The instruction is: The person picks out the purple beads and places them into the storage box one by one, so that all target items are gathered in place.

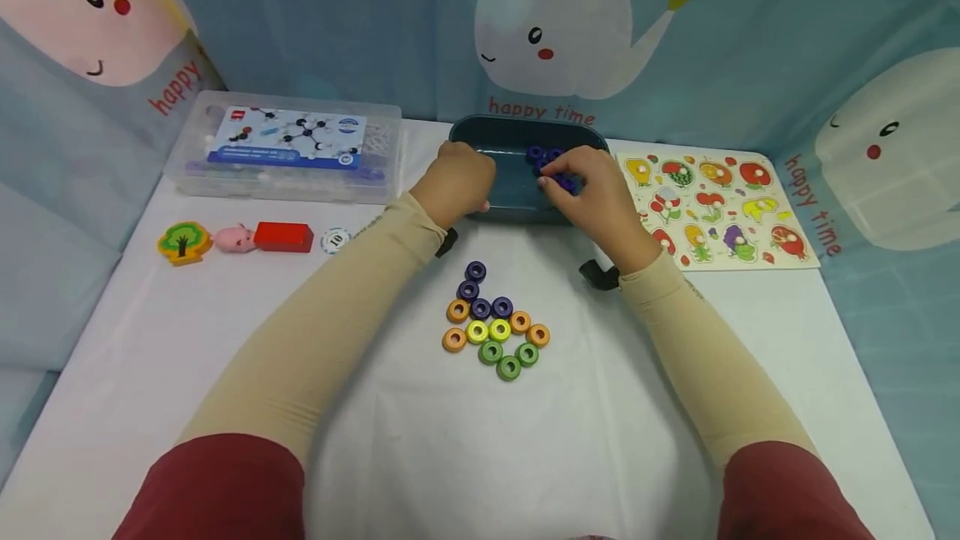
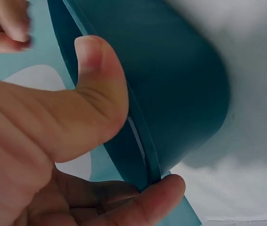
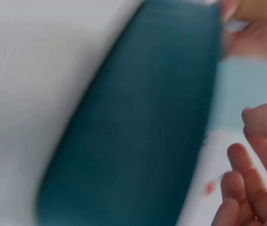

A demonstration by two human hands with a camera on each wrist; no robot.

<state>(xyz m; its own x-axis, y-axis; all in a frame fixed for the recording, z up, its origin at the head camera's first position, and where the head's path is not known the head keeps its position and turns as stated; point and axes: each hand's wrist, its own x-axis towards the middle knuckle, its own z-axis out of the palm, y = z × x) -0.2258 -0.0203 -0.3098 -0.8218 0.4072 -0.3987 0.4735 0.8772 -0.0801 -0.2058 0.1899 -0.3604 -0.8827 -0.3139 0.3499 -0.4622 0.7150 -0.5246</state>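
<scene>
My left hand (image 1: pixel 459 180) grips the left end of a dark teal bin (image 1: pixel 495 205), its thumb (image 2: pixel 90 56) over the rim in the left wrist view. Over the right part of the bin, my right hand (image 1: pixel 592 194) has thumb and forefinger close together beside several purple ring beads (image 1: pixel 553 155). I cannot tell whether a bead is between those fingertips. In front of the bin, ring beads lie in a pattern on the white table: purple (image 1: pixel 502 307), orange (image 1: pixel 454 340), two yellow (image 1: pixel 499 330) and three green (image 1: pixel 508 368).
A clear plastic case (image 1: pixel 285 182) with a molecule label stands back left. Before it lie a tree piece (image 1: pixel 184 242), a pink pig figure (image 1: pixel 234 237), a red block (image 1: pixel 283 237) and a round chip marked 10 (image 1: pixel 335 240). A fruit picture board (image 1: pixel 716 211) lies right of the bin.
</scene>
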